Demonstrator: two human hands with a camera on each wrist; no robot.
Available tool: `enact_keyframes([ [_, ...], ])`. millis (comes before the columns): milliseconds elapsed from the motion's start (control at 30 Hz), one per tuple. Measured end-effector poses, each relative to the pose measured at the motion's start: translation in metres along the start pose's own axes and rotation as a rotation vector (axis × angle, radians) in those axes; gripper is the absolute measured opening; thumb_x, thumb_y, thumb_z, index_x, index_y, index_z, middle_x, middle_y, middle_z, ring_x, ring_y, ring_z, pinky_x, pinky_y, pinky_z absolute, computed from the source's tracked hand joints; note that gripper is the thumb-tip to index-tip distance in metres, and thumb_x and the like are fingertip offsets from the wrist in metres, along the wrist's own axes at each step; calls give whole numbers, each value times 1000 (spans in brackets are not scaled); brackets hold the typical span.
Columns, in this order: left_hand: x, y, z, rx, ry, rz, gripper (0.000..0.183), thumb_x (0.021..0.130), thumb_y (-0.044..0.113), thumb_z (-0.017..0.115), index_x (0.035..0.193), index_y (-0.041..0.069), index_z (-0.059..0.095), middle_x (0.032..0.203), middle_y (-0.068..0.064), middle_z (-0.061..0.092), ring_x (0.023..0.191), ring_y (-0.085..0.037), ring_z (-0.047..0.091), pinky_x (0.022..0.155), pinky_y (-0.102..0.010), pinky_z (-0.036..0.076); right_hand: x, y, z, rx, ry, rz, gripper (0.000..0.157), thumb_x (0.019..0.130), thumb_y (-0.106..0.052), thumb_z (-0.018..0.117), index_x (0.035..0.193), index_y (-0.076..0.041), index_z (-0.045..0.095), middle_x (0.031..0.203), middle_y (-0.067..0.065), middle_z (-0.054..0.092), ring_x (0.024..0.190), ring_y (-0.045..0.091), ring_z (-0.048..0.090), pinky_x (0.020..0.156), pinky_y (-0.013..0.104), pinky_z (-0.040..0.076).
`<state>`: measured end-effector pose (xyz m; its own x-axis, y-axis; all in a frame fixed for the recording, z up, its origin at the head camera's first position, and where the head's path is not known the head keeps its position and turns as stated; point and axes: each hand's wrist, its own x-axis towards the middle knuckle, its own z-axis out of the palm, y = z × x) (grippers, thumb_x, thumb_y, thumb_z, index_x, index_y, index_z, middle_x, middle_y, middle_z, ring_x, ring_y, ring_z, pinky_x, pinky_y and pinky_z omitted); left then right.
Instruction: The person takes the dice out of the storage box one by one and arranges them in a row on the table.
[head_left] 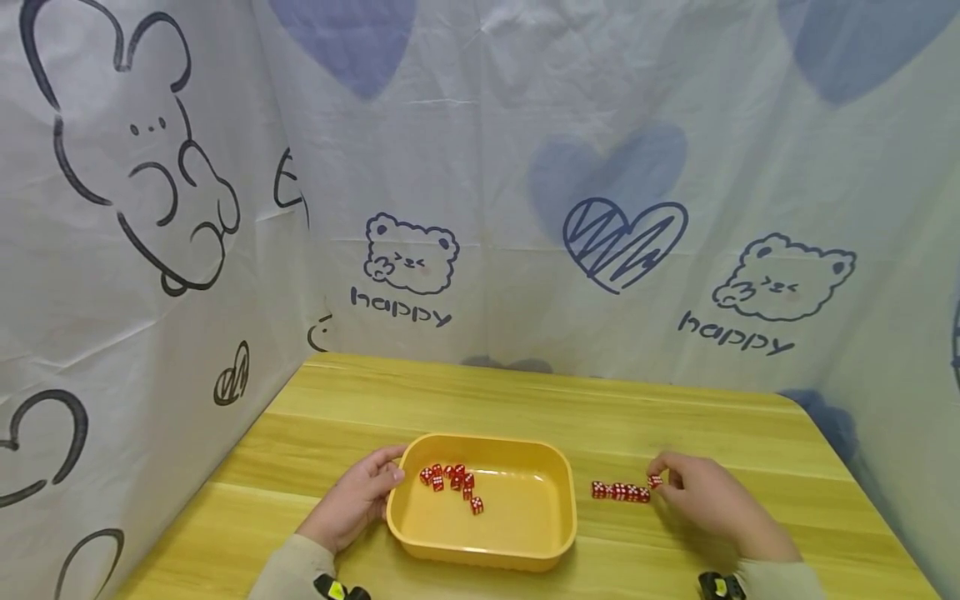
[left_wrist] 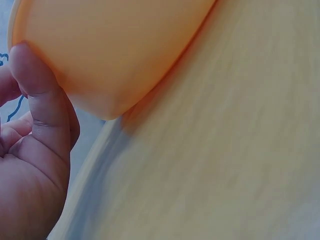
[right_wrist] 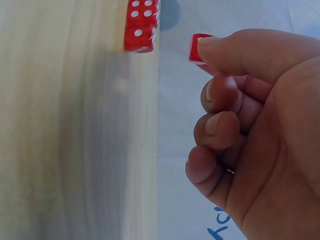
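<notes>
Left hand [head_left: 351,504] had the yellow bin [head_left: 517,510] gripped by its left rim, loose dice [head_left: 457,482] inside. Right of the bin, the right hand [head_left: 708,498] pinched one red die [right_wrist: 195,50], other fingers curled, near a dice row [head_left: 620,492]; only the right wrist cam showed a clear gap there.

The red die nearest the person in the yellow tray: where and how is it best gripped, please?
Pinch the die probably by two opposite side faces, from above and the right: it is a cube, with bare tray floor to its right, other dice beyond.
</notes>
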<state>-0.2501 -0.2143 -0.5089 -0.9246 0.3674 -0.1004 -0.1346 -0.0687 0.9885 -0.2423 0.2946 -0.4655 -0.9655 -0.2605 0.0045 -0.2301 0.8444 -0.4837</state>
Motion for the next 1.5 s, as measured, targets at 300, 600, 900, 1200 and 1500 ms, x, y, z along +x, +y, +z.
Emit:
enact_keyframes([
  [300,1,0,0,10,-12,14,57,106,16,54,154,-3,30,103,-13,54,77,-15,58,62,-25,55,1,14,7,-13,-46,59,14,91,-10,71,102,-17,69,73,-2,53,64,17,47,59,35,41],
  [600,-1,3,2,14,-4,9,57,106,16,54,154,-4,29,104,-14,54,76,-15,57,61,-24,54,6,14,12,-38,-68,82,12,91,-13,74,99,-20,69,83,-3,62,74,16,54,69,41,49],
  [900,-1,2,1,10,-11,18,59,106,16,55,154,-4,29,103,-13,54,76,-15,58,61,-25,54,6,12,15,-61,-67,73,12,90,-14,76,99,-19,69,87,-3,65,78,16,58,74,45,52],
  [1200,-1,0,1,10,0,7,55,107,16,53,155,-1,31,103,-13,54,76,-15,58,62,-25,54,5,8,15,-33,-66,90,13,90,-14,76,101,-18,69,86,-3,65,78,16,58,74,44,52],
  [1500,0,1,1,14,-5,9,59,106,18,55,155,-2,30,102,-13,54,80,-18,58,63,-26,55,5,2,16,3,-54,82,14,91,-16,75,105,-19,70,74,-2,55,64,17,49,60,35,43],
])
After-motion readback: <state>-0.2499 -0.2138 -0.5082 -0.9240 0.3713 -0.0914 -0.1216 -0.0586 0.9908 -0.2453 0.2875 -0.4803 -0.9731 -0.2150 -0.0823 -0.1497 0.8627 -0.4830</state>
